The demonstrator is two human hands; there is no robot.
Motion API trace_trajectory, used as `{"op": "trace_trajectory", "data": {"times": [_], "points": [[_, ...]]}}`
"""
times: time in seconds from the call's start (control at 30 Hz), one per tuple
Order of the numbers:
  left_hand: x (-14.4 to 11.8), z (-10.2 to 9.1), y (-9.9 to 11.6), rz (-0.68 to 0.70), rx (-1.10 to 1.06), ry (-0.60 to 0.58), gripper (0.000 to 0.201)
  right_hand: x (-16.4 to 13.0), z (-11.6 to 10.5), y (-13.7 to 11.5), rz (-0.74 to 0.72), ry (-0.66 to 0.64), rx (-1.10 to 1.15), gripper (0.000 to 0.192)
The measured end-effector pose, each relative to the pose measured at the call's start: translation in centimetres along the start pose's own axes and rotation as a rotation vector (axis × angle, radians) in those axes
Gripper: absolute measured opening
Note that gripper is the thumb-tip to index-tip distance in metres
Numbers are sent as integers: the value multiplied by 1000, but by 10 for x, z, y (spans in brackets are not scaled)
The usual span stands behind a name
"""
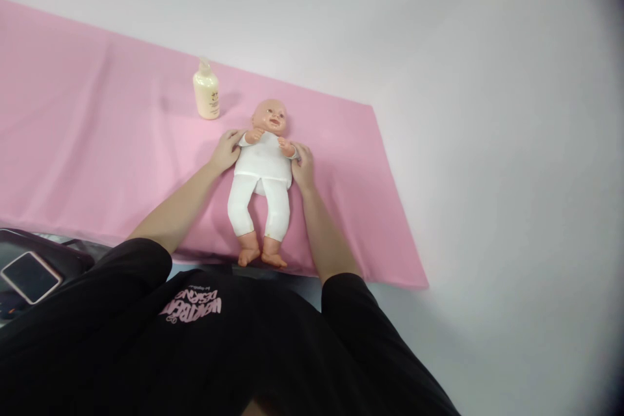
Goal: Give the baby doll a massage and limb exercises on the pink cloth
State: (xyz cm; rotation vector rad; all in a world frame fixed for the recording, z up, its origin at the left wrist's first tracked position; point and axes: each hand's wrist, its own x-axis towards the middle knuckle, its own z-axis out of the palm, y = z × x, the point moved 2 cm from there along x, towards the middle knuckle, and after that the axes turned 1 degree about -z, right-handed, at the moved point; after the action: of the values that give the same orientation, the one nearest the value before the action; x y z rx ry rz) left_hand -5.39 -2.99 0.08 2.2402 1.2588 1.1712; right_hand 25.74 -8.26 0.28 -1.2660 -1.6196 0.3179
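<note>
On the pink cloth (97, 143) that covers the white bench (487, 143), a baby doll (263, 169) lies on its back, head pointing away from the person and bare feet close to the cloth's near edge; it wears a white top and white leggings, and its small arms are bent up over its chest. At the doll's left side as seen from the head camera, the left hand (225, 151) rests against the shoulder and upper arm, fingers curved loosely round the sleeve, its grip half closed on the doll rather than spread flat; whether it squeezes or only touches cannot be told. Opposite it, the right hand (303, 168) lies against the doll's other flank, fingers bent along the white top, likewise cupping the torso; the two hands flank the doll between them. Beyond the left hand, near the doll's head but apart from it, a cream pump bottle (207, 91) stands upright on the cloth. At the lower left edge, a phone (30, 277) lies face up on a dark object; the person's black sleeves fill the foreground.
</note>
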Motion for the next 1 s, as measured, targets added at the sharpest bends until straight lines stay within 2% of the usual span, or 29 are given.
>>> {"op": "trace_trajectory", "data": {"times": [0.53,1.0], "points": [[-1,0,0,16,17,16,73,1,3,13,-67,-3,-36,64],[0,1,-2,21,37,7,73,0,2,9,-46,11,-38,63]]}}
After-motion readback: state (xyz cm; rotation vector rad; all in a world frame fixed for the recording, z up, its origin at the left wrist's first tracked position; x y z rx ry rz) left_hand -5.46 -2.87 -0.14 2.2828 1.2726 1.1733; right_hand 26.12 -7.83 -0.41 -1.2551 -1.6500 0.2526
